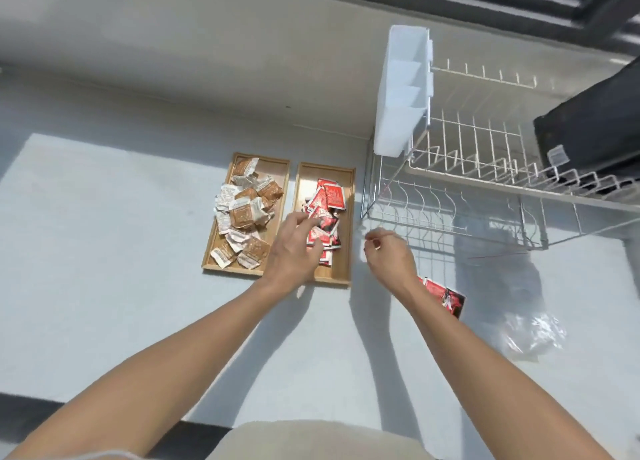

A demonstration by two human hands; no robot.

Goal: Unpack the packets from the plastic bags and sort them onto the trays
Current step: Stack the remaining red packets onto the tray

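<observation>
I see two wood trays side by side on the counter (104, 252): left tray (277, 169) with brown packets (244, 214), right tray (346, 224) with red packets (327, 200). Left hand (294, 252) over the red pile, fingers spread loose, touching a packet. Right hand (389, 252) near the rack (467, 189), fingers curled; can't tell if it holds anything. More red packets (446, 297) by an empty clear bag (533, 331).

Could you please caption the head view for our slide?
Left hand over red sauce packets in the right wooden tray; right hand beside it.
</observation>
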